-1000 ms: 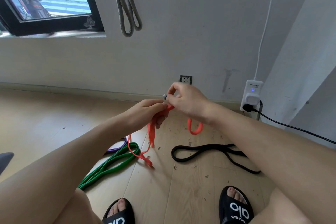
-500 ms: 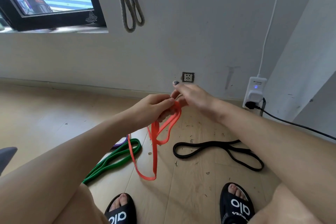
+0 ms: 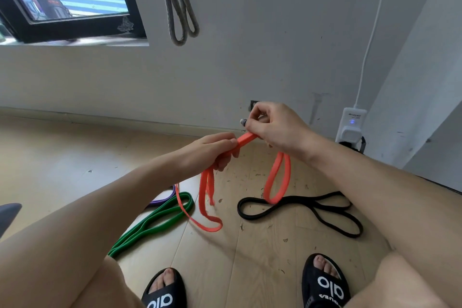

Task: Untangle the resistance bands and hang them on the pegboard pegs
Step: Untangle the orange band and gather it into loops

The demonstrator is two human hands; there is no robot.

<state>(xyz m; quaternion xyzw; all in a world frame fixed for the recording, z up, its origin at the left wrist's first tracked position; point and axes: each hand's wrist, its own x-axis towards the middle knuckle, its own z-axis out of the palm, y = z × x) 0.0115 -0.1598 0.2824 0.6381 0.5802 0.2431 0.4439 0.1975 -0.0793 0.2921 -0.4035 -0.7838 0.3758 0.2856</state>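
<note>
Closest to us, toward the near edge of the light wood plank floor (image 3: 75, 157), sit our two black slide sandals (image 3: 322, 285). Just past them lie the flat green rubber resistance band (image 3: 155, 220), long axis running near-left to far-right, and the thin black resistance band (image 3: 300, 210), lying roughly left to right, well apart from each other.

Above those, our left hand (image 3: 212, 150) grips the flat orange resistance band (image 3: 246, 139), and our right hand (image 3: 275, 127) pinches it too. Half a second ago the hands were bunched together; now they've pulled apart, so a short stretch runs taut between them, tilted up toward the right. A loop hangs under each hand, the left one touching the floor. Looks like the knot is opening up.

Farthest away, a grey rope-like band (image 3: 178, 7) already hangs on the wall.
</note>
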